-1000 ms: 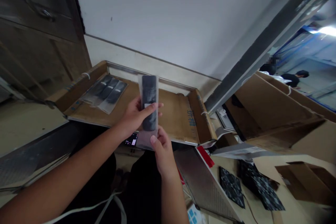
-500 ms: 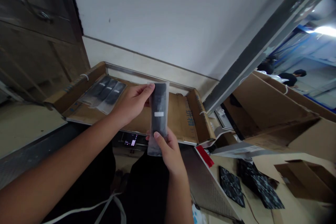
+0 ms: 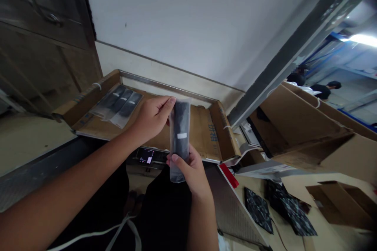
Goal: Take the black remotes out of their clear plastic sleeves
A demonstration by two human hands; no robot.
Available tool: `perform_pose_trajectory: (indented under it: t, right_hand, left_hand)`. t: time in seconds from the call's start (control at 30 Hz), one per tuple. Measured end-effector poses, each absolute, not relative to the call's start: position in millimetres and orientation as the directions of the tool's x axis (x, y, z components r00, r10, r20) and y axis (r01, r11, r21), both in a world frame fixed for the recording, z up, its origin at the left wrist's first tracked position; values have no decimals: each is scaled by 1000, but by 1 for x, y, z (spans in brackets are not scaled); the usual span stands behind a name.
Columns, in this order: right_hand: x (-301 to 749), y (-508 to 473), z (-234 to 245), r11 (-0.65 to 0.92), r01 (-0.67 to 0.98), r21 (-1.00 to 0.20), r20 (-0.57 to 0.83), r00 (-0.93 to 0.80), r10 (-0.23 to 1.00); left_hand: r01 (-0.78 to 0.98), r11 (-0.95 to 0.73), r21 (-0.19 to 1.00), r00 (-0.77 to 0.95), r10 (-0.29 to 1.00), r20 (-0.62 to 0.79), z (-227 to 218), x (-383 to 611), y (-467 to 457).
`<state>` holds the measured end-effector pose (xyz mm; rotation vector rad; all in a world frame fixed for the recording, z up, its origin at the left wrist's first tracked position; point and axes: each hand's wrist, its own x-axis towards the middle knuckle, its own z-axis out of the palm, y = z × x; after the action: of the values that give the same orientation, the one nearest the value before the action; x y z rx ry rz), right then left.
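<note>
Above the carton (image 3: 200,137), the right hand (image 3: 190,174) grasps the bagged black item (image 3: 180,137) low; the left hand (image 3: 151,119) touches its edge, grip unclear; it could slip from so light a hold.

The person wears the one camera on the head, so I think it looks from above the body, forward and down. The left hand (image 3: 151,119) and the right hand (image 3: 188,172) are close to it, low in the middle of the view. Farther away it shows the white wall (image 3: 176,19) ahead and cardboard sheets (image 3: 300,125) at the right side.
</note>
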<state>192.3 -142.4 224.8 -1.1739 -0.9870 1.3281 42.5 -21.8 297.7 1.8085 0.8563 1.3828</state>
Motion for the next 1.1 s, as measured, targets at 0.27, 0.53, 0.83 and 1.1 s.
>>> perform_pose_trajectory:
  t: [0.27, 0.53, 0.83, 1.1]
  right_hand:
    - [201, -144, 214, -75, -60, -995, -80, 76, 994]
    - [203, -148, 209, 13, 97, -995, 25, 118, 993]
    - [204, -152, 213, 81, 349, -934, 135, 135, 982]
    - [204, -155, 210, 88, 372, -924, 154, 151, 976]
  left_hand:
    - [126, -552, 824, 173, 830, 530, 296, 50, -32]
    - [-98, -326, 940, 227, 913, 340, 291, 54, -25]
    - [258, -500, 827, 241, 862, 447, 313, 39, -17]
    - [349, -595, 724, 299, 803, 515, 325, 36, -22]
